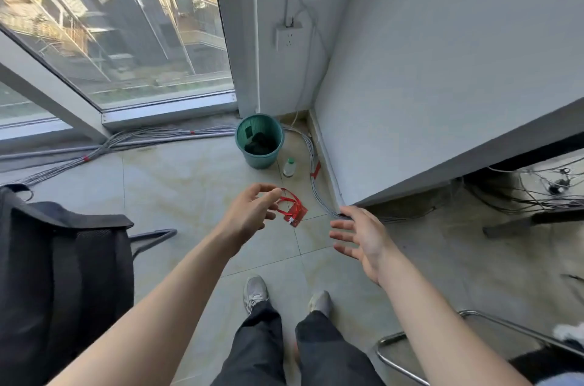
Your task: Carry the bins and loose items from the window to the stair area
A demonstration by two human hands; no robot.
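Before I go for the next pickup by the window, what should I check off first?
1. Left hand gripping the red lanyard: cannot tell; the strap meets the fingertips.
2. Right hand free: ok, open and empty.
3. Green bin upright in the corner: ok, dark contents inside.
4. Bottle upright beside the bin, cap on: ok.
5. Path free of snags: not ok, floor cables run beside the bin and bottle.
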